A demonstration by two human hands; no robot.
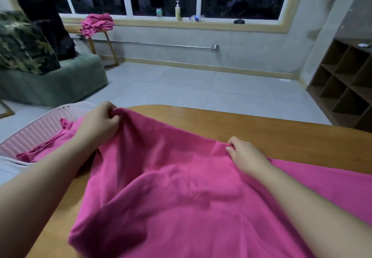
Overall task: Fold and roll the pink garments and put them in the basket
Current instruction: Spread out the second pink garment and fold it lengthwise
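Pink garment [177, 187] lies spread over the wooden table [281, 135], filling the lower centre and lower right of the frame. Your left hand [100, 121], left of centre, pinches a bunched far edge of the cloth, fingers curled round it and lifted a little off the table, forearm running in from the lower left corner. Your right hand [245, 153], right of centre, grips the far edge too, fingers curled down onto the fabric near the tabletop, forearm coming from the lower right. White-pink basket [40, 127] sits at the left edge beside the table, with more pink cloth [52, 143] in it, possibly another garment. Pile of pink garments [97, 24] rests on a stand at upper left.
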